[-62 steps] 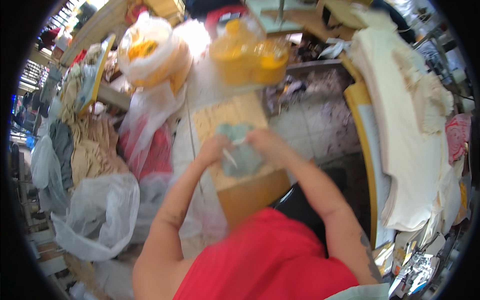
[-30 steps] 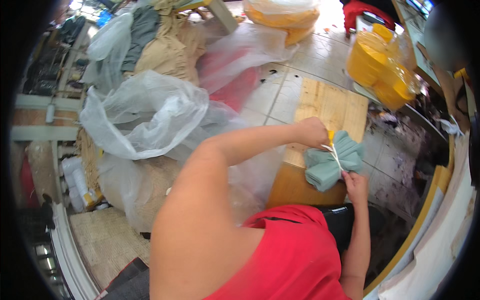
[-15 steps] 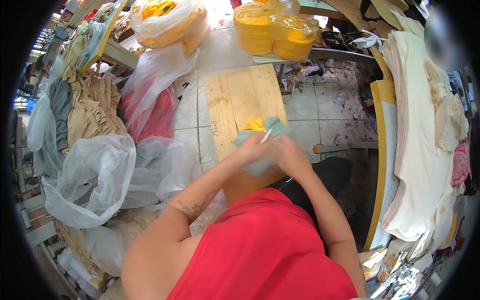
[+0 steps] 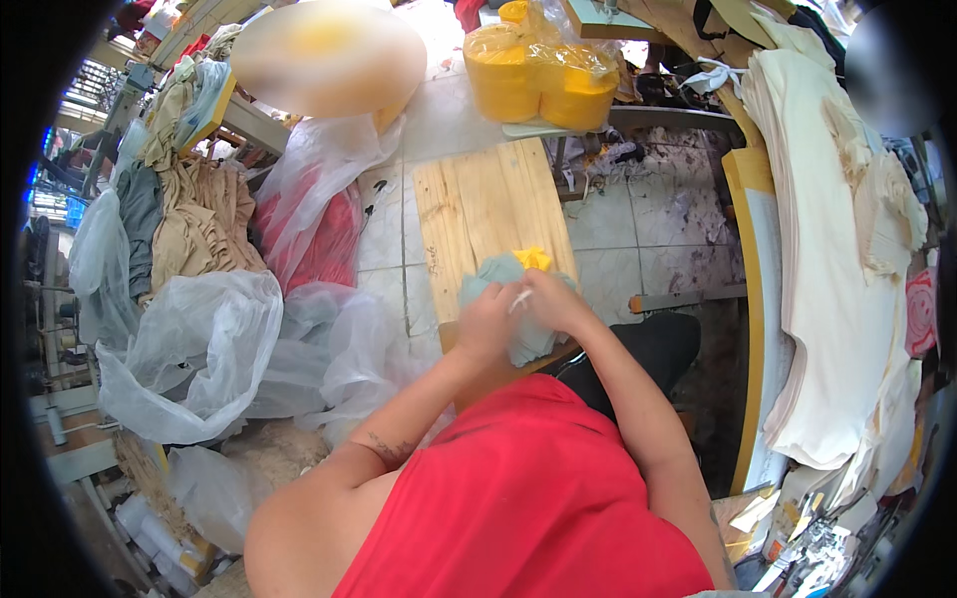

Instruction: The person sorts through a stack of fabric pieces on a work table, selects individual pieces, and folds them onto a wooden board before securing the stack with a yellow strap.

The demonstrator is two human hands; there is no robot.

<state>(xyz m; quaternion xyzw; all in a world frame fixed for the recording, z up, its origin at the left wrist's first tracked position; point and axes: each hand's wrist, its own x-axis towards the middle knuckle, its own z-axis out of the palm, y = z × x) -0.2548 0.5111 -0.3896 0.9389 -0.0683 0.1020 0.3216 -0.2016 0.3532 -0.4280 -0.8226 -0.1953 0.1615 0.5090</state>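
Both hands work the grey-green cloth bundle (image 4: 513, 299) on the wooden board (image 4: 478, 209) — left hand (image 4: 485, 324) clasps it, right hand (image 4: 551, 299) pinches a white strip (image 4: 519, 299) (likely a tie); next, careful tightening.

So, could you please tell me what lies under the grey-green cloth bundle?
The grey-green cloth bundle rests on a wooden board, with something yellow at its far edge. Both hands, left hand and right hand, cover its middle.

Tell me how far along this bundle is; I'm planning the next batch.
Done: grey-green cloth bundle lies stacked on the wooden board. In hand: left hand and right hand work a white strip over it. Left: no finished tie is visible.
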